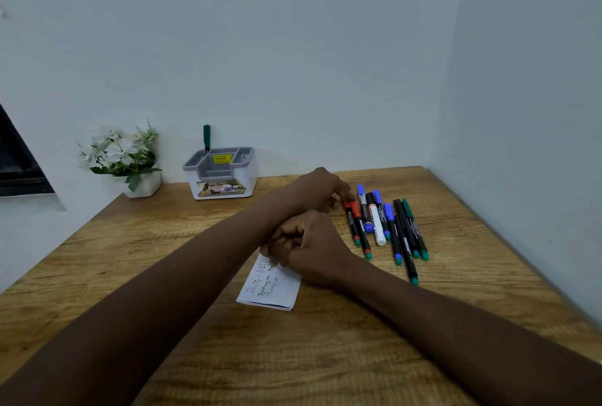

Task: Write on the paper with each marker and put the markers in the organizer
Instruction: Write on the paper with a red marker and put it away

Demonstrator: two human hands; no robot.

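Note:
A folded white paper (272, 288) with handwriting lies mid-table. My right hand (309, 244) rests on its far edge with fingers curled and nothing visibly held. My left hand (321, 190) reaches across above it to a row of several markers (391, 229) and pinches the cap end of a red-capped marker (353, 215), which still lies on the table. The row holds red, blue, black and green markers and a white-bodied one (377, 226). The grey-and-white organizer (224, 188) stands at the back by the wall, with one green marker (206, 138) upright in it.
A white pot of artificial flowers (130, 164) stands left of the organizer. The wooden table (293, 356) meets walls at the back and right. A dark frame (16, 161) sits at the far left.

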